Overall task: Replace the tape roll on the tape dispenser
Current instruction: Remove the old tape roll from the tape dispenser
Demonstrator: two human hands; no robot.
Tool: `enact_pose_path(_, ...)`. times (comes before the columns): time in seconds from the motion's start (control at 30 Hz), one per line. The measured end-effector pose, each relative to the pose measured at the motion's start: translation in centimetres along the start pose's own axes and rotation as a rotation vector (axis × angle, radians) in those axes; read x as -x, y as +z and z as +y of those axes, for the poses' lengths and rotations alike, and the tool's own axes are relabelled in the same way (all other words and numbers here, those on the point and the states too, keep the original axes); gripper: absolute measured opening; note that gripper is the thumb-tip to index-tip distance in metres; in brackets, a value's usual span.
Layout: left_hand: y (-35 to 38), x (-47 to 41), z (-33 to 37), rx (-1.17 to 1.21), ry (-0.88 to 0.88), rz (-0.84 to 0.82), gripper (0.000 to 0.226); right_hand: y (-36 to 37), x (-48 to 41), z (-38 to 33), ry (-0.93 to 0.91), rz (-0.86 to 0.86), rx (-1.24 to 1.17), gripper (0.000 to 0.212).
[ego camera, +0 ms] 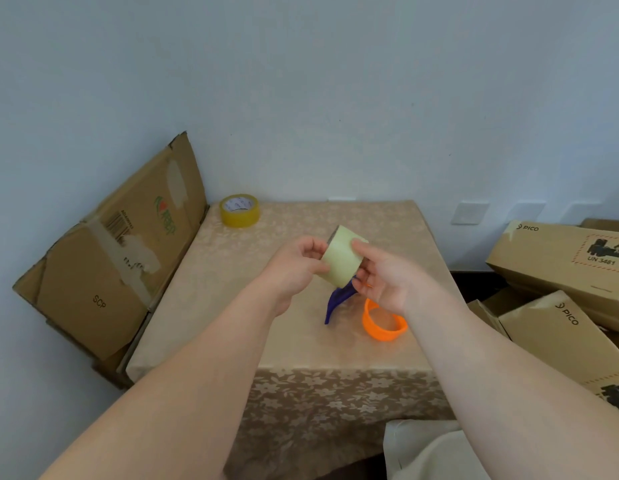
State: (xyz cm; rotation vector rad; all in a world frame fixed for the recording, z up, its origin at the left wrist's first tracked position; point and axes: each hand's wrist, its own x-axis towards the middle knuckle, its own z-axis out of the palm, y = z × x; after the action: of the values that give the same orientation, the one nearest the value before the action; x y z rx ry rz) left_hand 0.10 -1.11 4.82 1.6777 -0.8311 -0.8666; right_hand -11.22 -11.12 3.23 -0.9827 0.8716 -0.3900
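Observation:
A pale yellowish tape roll (341, 259) is held in the air above the table, tilted on its side. My left hand (296, 268) grips its left side and my right hand (382, 277) grips its right side. Below the roll a dark blue dispenser part (337, 299) hangs down, its upper end hidden behind my right fingers. An orange plastic ring (384, 322) lies on the table just under my right hand. A second, brighter yellow tape roll (239, 210) stands at the table's far left corner.
The table (232, 289) has a beige flowered cloth and stands against a white wall. Flattened cardboard (121, 251) leans at its left. Several PICO cardboard boxes (561, 271) are stacked on the right. A pale bag (426, 452) sits at the bottom.

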Motion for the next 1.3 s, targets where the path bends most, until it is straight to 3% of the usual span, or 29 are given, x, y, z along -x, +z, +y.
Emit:
enact_pose_path(0.07, -0.2, 0.1, 0.3, 0.0, -0.027, -0.023, 0.021, 0.1, 0.3, -0.2, -0.071, -0.05, 0.018, 0.005)
enact_pose_path(0.23, -1.1, 0.0, 1.1, 0.146, -0.055, -0.007, 0.013, 0.1, 1.1, -0.3, -0.24, -0.133, 0.334, 0.018)
enact_pose_path(0.37, -1.4, 0.0, 1.2, 0.146, -0.015, -0.033, 0.011, 0.5, 1.2, -0.5, -0.252, -0.097, 0.301, 0.012)
enact_pose_path(0.63, -1.6, 0.6, 0.5, -0.096, 0.057, -0.101, 0.02, 0.8, 1.5, -1.1, -0.232, -0.092, 0.091, 0.011)
enact_pose_path(0.93, -1.5, 0.4, 1.3, 0.139, 0.02, 0.02, 0.008, 0.7, 1.6, -0.6, -0.255, -0.133, 0.253, 0.014)
enact_pose_path(1.3, -1.7, 0.7, 0.3, -0.077, 0.107, -0.112, 0.019, 0.7, 1.4, -1.1, -0.21, -0.094, 0.098, 0.01)
